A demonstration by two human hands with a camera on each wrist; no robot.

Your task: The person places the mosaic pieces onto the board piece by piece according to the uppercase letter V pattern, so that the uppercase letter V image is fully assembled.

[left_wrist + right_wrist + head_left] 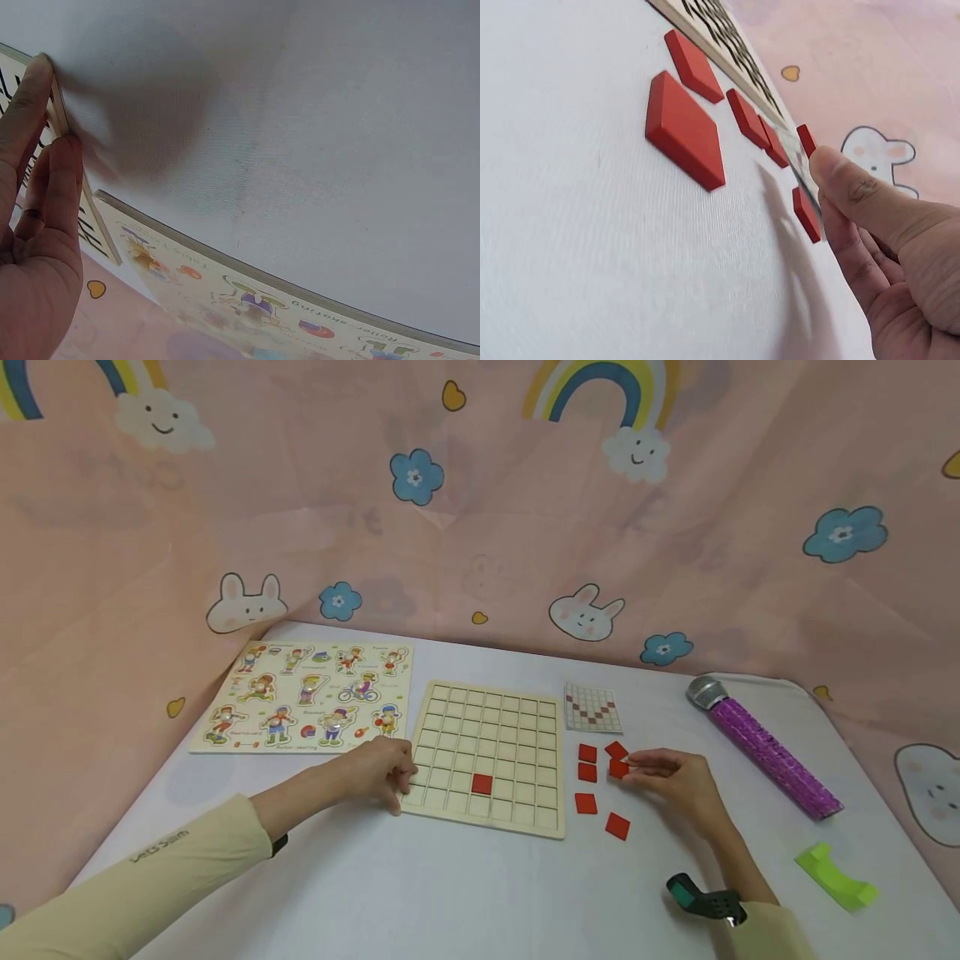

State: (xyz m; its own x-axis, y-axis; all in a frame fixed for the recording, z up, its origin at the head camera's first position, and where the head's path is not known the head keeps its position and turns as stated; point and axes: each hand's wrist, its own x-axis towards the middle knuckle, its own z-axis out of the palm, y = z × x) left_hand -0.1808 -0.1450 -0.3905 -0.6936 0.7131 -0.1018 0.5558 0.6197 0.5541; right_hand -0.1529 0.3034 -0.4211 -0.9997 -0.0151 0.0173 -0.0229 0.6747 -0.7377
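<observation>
Your left sleeve (180, 868) leads to your left grip (372, 770), curled on the grid board's (483, 747) left edge; hold steady. Your right grip (678, 779), nearly closed, pinches a red tile (618, 769) right of the board; best lower it level, edges aligned.

Beige slvs (172, 878), blk wrist straps (712, 904)

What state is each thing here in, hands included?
Left hand: touching the left edge of the board.
Right hand: pinching a red tile.
Board: flat, one red tile on it.
Five other red tiles: loose on the table.
Card: flat, pattern up.
Picture puzzle: flat, face up.
Microphone: lying down; on or off, cannot tell.
Green curved piece: resting on the table.
</observation>
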